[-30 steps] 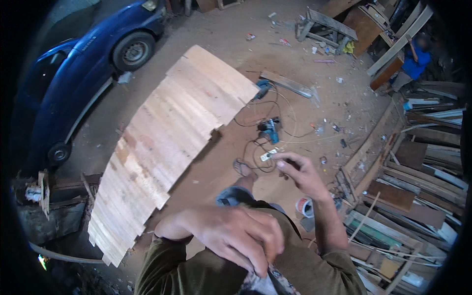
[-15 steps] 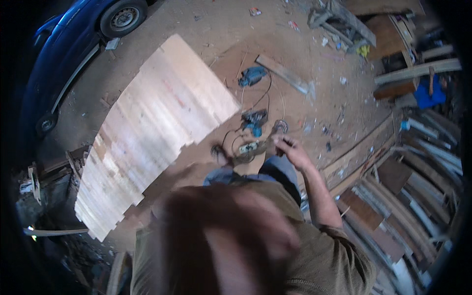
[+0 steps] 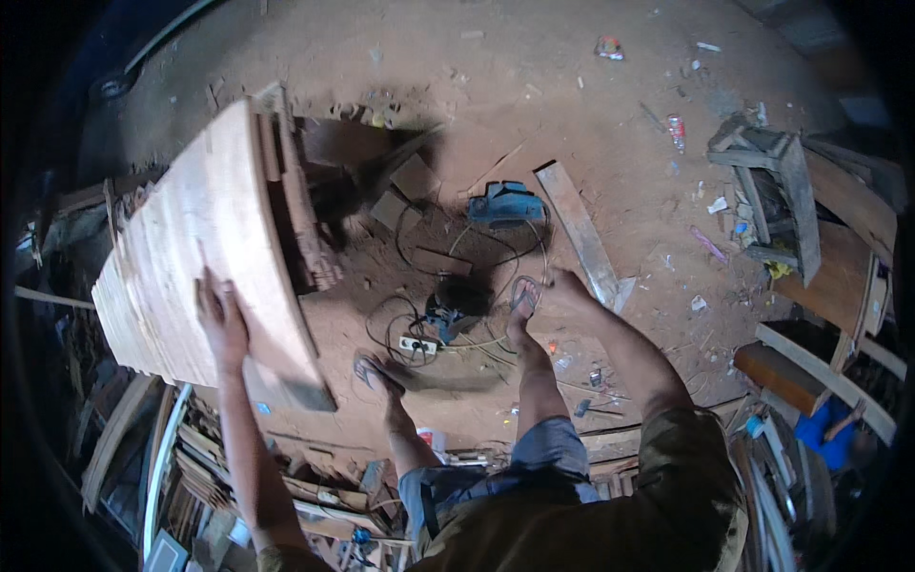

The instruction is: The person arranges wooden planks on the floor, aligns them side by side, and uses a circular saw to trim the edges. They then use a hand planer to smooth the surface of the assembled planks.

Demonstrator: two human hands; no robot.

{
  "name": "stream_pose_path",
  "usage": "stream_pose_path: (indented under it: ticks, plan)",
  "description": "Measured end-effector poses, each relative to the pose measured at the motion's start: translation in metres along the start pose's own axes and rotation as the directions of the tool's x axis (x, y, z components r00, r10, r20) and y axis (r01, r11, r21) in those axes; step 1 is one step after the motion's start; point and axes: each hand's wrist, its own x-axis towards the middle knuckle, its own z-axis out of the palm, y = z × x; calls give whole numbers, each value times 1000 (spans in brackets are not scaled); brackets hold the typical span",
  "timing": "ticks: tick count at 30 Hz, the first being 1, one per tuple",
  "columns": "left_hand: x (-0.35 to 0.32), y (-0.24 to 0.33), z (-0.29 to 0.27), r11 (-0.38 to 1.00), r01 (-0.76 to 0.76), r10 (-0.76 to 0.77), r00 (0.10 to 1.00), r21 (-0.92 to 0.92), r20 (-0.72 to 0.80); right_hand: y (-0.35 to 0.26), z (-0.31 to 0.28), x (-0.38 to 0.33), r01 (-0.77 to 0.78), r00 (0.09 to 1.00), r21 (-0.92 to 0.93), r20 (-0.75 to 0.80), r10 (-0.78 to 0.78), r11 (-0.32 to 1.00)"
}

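Note:
A broad pale wooden panel (image 3: 176, 248), made of many narrow strips side by side, lies at the left on a stack of darker boards (image 3: 305, 219). On its near right part rests my left hand (image 3: 225, 319), fingers stretched out over the wood. My right hand (image 3: 566, 288) hangs over the dirt floor above my right foot, its fingers curled in. Whatever it may hold is too small or hidden to make out. Ahead of it on the floor lies a blue power tool (image 3: 510, 205), perhaps a planer.
A second black and blue tool (image 3: 446, 315) lies between my feet, near a white socket strip (image 3: 417, 345) and looped cables. A loose plank (image 3: 581, 234) lies right of the planer-like tool. A wooden trestle (image 3: 772, 195) stands at the right. Scrap wood (image 3: 324, 496) is piled close behind me.
The view has swung, and the blue car has mostly left it. The panel now appears lower and steeper. My left hand shows flat on it; a blurred shape earlier filled the lower middle.

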Motion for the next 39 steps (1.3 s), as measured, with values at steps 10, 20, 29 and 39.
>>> stream_pose_path:
  ticks: [10, 20, 29, 39]
  plan:
    - [-14, 7, 2, 985, 165, -162, 985, 46, -51, 61, 37, 327, 147, 968, -460, -114, -222, 876]
    - [-32, 16, 11, 983, 164, -151, 977, 79, -150, -26, 25, 246, 339, 936, -320, 215, -280, 885]
    - [-190, 25, -36, 886, 92, -307, 851, -455, -425, -103, -84, -38, -118, 987, 911, 64, 148, 394]
    - [-440, 91, 89, -121, 844, -66, 518, -523, 853, -283, -128, -311, 374, 928, 922, -372, -33, 98]
